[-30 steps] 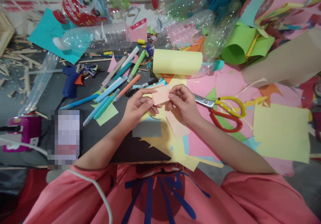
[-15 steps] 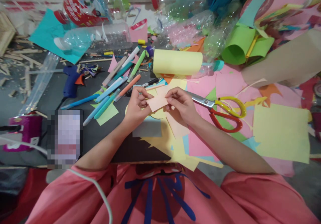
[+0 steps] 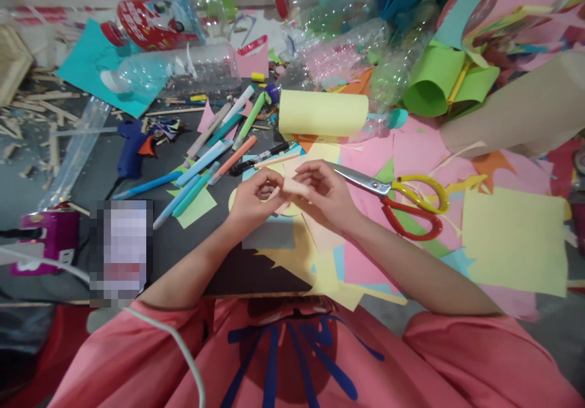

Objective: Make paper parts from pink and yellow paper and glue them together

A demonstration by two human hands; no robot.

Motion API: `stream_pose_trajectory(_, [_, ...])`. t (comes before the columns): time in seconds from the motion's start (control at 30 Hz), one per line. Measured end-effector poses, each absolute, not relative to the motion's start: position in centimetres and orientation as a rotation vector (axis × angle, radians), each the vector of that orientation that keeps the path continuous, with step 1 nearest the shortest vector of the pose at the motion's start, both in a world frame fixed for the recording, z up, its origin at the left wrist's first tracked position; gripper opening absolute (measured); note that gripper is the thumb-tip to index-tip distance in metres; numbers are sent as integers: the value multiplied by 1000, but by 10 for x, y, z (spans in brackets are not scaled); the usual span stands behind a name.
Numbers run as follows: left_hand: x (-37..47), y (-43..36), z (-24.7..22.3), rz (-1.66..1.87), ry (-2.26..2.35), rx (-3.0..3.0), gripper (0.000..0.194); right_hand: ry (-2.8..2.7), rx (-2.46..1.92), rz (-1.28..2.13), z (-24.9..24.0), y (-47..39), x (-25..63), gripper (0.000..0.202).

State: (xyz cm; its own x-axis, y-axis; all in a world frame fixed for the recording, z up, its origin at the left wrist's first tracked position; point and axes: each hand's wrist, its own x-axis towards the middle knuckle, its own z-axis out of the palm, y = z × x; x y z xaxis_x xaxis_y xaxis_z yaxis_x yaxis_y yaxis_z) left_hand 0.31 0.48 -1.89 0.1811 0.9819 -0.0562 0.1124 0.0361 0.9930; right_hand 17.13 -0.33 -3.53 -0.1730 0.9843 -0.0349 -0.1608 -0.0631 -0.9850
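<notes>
Between both hands is a small pale pink piece of paper (image 3: 295,186), now curved or folded so that only a narrow band shows. My left hand (image 3: 256,200) pinches its left end with thumb and fingers. At its right end, my right hand (image 3: 333,198) grips it with the thumb in front and fingers curled behind. Beneath the hands lie yellow and pale pink paper sheets (image 3: 322,231). Large scissors (image 3: 388,192) with one yellow and one red handle rest just right of my right hand. Several felt-tip pens (image 3: 196,192) lie left of my left hand.
A yellow paper-wrapped bottle (image 3: 323,113) lies beyond the hands. To the left are a blue glue gun (image 3: 131,149), a phone-like blurred device (image 3: 125,249) and a purple box (image 3: 48,240). Plastic bottles (image 3: 183,67) lie at the back, a cardboard tube (image 3: 521,106) at right.
The pink paper has gone from flat and facing me to bent into a narrow band. Both hands have come closer together around it.
</notes>
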Motion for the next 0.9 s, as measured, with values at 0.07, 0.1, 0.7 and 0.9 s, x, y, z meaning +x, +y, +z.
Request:
stream_pose_trajectory(0.07, [3, 3, -19, 950, 1151, 1339, 25, -1084, -1041, 1488, -35, -2, 172, 35])
stream_pose_trajectory(0.1, [3, 2, -20, 930, 1137, 1337, 22, -1051, -1044, 1514, -34, -1, 172, 39])
stream_pose_trajectory(0.7, [2, -1, -23, 794, 1006, 1598, 15, -989, -994, 1681, -29, 5, 177, 46])
stream_pose_trajectory(0.9, [2, 0, -23, 863, 1006, 1613, 10, -997, -952, 1702, -32, 6, 179, 48])
